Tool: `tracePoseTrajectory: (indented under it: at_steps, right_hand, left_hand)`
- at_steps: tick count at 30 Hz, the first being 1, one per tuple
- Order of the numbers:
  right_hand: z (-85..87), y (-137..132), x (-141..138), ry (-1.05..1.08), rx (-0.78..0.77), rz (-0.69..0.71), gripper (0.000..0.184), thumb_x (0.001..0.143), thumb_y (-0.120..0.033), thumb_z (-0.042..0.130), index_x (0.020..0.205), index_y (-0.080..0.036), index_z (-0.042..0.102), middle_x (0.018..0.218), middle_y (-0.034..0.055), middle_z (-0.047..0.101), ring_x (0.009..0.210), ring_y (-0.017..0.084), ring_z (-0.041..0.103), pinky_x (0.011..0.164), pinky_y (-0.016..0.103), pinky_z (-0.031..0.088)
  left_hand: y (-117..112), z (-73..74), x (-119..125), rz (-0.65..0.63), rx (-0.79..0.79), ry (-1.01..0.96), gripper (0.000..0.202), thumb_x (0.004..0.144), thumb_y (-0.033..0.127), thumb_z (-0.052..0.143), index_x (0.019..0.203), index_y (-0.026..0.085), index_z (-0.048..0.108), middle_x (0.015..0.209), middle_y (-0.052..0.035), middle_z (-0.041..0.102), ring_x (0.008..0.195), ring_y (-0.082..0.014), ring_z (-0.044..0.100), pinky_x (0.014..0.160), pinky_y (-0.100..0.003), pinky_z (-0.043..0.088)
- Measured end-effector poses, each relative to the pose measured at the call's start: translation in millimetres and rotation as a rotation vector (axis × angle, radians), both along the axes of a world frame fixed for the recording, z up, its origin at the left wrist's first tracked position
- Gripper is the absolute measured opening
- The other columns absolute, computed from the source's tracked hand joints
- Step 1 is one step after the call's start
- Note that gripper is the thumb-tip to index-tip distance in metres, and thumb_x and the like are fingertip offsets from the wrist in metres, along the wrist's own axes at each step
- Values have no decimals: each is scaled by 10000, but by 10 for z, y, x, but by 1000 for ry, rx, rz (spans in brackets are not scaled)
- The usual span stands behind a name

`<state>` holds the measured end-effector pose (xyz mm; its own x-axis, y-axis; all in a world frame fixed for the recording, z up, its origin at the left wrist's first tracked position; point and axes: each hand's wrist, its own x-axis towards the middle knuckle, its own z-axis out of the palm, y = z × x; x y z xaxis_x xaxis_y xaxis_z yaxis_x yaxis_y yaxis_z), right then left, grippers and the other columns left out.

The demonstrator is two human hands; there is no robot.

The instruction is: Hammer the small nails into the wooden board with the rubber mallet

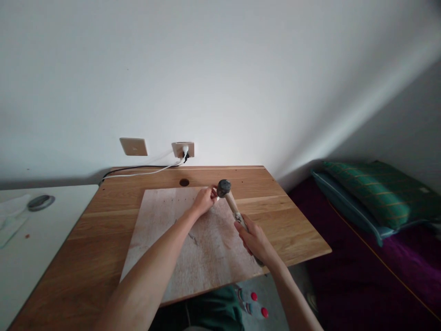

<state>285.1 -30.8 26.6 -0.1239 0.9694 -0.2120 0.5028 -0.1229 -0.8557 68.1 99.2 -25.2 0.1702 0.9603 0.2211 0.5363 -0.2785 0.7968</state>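
My right hand (254, 240) is wrapped around the wooden handle of a hammer (230, 198), whose dark head hangs just above the far edge of a pale plywood board (165, 248). My left hand (204, 200) rests on the board right beside the hammer head, fingers pinched together on something too small to make out. A few small nails (193, 237) lie loose on the board near my left forearm.
The board lies on a wooden desk (99, 239) against a white wall with two sockets (183, 149) and cables. A white table (31, 243) stands at left. A bed with a green pillow (375, 193) is at right. Red-capped bottles (257, 304) lie below the desk.
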Motion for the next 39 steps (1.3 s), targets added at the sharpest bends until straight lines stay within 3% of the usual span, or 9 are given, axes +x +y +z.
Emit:
tracePoseTrajectory:
  at_steps: [6,17,34,39]
  right_hand:
    - [5,-12,11,-78,-1,8,347,984,-519,454,1142,-245,596,564,-85,499,389,129,456,415,228,357]
    - [-22,-38,-22,-98,17,-1,280,974,-480,531,1109,-255,628,591,-53,541,424,148,505,438,233,346]
    - [-68,-86,-85,-98,-5,-12,386,995,-531,473,1197,-237,620,604,-51,538,399,137,483,389,225,311]
    - [-56,-98,-92,-94,-11,7,377,983,-545,451,1126,-236,612,607,-58,518,393,127,476,366,212,319]
  left_hand:
    - [15,-33,-4,19,-18,-25,426,790,19,699,1179,192,695,956,-37,817,813,-174,773,798,-275,604]
    - [6,5,-13,11,-9,2,432,772,-24,663,1134,204,722,897,-30,819,801,-186,779,765,-257,593]
    - [-6,27,-4,18,-30,8,444,776,-26,666,1151,193,757,920,-50,830,791,-199,779,744,-249,579]
    - [-10,47,-11,23,-37,4,476,752,-44,656,1148,195,768,939,-60,833,815,-208,784,777,-261,586]
